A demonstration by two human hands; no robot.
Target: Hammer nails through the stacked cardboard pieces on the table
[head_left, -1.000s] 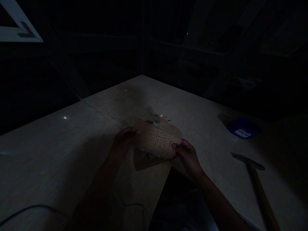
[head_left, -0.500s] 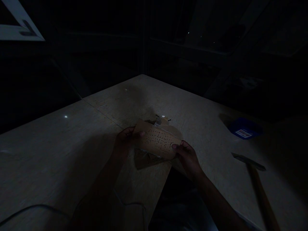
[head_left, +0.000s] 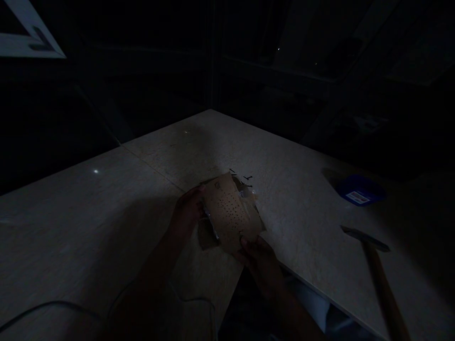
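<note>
A piece of brown cardboard [head_left: 227, 208] dotted with many small dark holes is held up over the corner of the table. My left hand [head_left: 190, 206] grips its left edge, fingers partly behind it. My right hand [head_left: 261, 258] pinches its lower right end, thumb on the front face. Beneath it lies more cardboard [head_left: 208, 237], mostly covered. Just beyond the far edge, several dark nails [head_left: 248, 178] lie on the table, with a scrap of clear plastic or tape near them.
A hammer [head_left: 380, 279] with a wooden handle lies on the right. Behind it stands a blue container [head_left: 360, 189] with a white label. A dark cable [head_left: 53, 303] runs across the lower left of the pale table [head_left: 284, 170]. The surroundings are very dark.
The holed cardboard has turned clockwise, its left end rising and its right end coming down toward me. My right hand moved down and left with it; more nails now show.
</note>
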